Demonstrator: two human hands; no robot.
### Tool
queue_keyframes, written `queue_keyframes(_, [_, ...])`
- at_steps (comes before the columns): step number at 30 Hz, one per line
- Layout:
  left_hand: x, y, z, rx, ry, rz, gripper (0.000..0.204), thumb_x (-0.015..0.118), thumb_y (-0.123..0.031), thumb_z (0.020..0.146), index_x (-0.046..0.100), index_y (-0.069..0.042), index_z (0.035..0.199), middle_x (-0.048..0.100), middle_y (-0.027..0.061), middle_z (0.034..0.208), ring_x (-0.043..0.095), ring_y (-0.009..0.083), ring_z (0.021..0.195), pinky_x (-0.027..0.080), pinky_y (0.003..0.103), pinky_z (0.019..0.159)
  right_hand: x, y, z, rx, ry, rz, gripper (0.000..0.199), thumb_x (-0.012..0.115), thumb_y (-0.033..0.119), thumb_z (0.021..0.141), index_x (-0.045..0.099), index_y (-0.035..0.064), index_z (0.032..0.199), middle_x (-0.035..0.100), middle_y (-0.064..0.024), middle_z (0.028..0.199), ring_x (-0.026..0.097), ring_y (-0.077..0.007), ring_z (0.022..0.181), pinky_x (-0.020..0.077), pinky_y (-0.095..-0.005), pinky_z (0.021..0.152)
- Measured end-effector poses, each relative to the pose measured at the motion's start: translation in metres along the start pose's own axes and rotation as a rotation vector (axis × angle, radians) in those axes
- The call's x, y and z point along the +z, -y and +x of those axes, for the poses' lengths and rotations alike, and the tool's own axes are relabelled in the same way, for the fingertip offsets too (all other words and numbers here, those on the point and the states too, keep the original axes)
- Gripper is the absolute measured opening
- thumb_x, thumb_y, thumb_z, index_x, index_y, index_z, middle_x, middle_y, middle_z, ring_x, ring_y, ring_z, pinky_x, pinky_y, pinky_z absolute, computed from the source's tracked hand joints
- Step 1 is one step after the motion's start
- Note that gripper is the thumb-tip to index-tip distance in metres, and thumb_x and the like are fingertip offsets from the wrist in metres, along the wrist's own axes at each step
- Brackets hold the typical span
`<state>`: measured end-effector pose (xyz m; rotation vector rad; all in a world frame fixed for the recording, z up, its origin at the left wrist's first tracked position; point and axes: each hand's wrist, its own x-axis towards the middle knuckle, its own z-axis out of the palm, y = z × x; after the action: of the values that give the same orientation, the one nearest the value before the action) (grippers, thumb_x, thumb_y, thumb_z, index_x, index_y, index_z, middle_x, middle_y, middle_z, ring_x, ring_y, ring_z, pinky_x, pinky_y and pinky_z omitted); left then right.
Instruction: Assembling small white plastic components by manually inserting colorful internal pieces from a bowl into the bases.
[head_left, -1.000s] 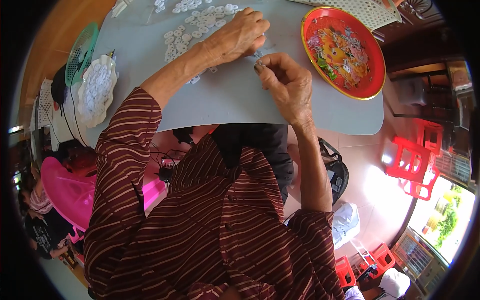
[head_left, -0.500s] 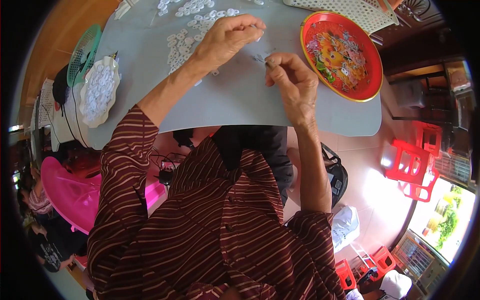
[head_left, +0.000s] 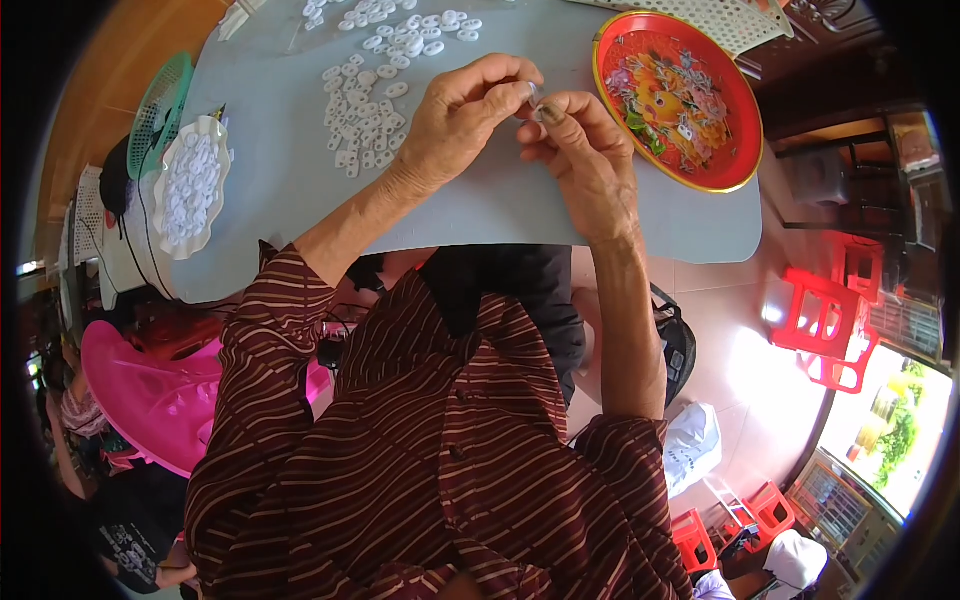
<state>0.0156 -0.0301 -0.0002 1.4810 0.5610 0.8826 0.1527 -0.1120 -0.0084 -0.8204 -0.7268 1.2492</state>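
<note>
Over the table my left hand [head_left: 462, 118] pinches a small white plastic piece [head_left: 533, 93] between thumb and fingertips. My right hand [head_left: 592, 160] meets it there, its thumb and forefinger pressed together; whatever they hold is too small to make out. Left of my hands, many small white oval pieces with two holes [head_left: 362, 118] lie loose on the grey table [head_left: 480, 215]. A round red tray with a gold rim [head_left: 745, 120] sits to the right, with many thin metallic bits [head_left: 690, 75] scattered over its floral bottom.
A scalloped white dish [head_left: 222, 160] heaped with white pieces stands at the table's left edge, beside a green mesh basket [head_left: 160, 110]. A white perforated basket [head_left: 735, 25] is behind the tray. Below are a pink chair [head_left: 140, 400] and red stools [head_left: 815, 315].
My two hands have come together: the left moved slightly right and down, and the fingertips now meet. The view has shifted a little.
</note>
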Motion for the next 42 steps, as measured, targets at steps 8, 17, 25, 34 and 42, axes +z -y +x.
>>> queue_keyframes(8, [-0.01,-0.006,-0.007,0.164,0.058,0.328,0.016,0.053,-0.011,0.09,0.059,0.001,0.1,0.059,0.0024,0.083,0.054,0.0094,0.077,0.046,0.023,0.071,0.005,0.0,-0.003,-0.063,-0.032,-0.285,0.012,0.063,0.012,0.089,0.062,0.0,0.09,0.063,-0.0018,0.082,0.057,-0.007,0.074,0.0476,-0.0213,0.066])
queue_keyframes(17, [-0.032,-0.015,-0.01,-0.22,0.296,0.337,0.024,0.054,-0.024,0.088,0.063,-0.002,0.089,0.061,0.0038,0.074,0.054,0.0091,0.066,0.044,0.025,0.06,0.005,-0.006,-0.002,-0.171,0.029,-0.458,0.01,0.064,0.008,0.087,0.063,-0.0011,0.089,0.06,-0.0005,0.075,0.054,-0.0063,0.067,0.0453,-0.0201,0.063])
queue_keyframes(25, [-0.02,-0.014,-0.011,-0.248,0.067,0.124,0.024,0.05,-0.024,0.093,0.06,-0.002,0.091,0.054,0.0005,0.074,0.05,0.0083,0.072,0.039,0.022,0.067,0.006,-0.001,-0.004,-0.094,-0.085,-0.497,0.01,0.063,0.006,0.088,0.064,-0.0026,0.093,0.063,-0.0028,0.073,0.057,-0.0078,0.066,0.048,-0.021,0.064])
queue_keyframes(34, [-0.022,-0.008,-0.004,-0.133,0.108,0.324,0.029,0.051,-0.03,0.091,0.062,-0.003,0.091,0.058,0.0027,0.068,0.054,0.0107,0.064,0.043,0.027,0.06,0.006,-0.002,-0.002,-0.132,-0.038,-0.39,0.007,0.062,-0.001,0.085,0.059,-0.0019,0.091,0.063,-0.0051,0.084,0.06,-0.01,0.071,0.0514,-0.0225,0.067])
queue_keyframes(42, [-0.024,-0.007,-0.001,-0.051,0.169,0.394,0.029,0.052,-0.03,0.092,0.061,-0.003,0.089,0.057,0.0027,0.067,0.052,0.0109,0.063,0.043,0.027,0.059,0.007,-0.003,-0.002,-0.153,-0.042,-0.383,0.012,0.063,-0.002,0.084,0.056,-0.0007,0.094,0.063,-0.0053,0.082,0.061,-0.0107,0.071,0.0508,-0.0222,0.066])
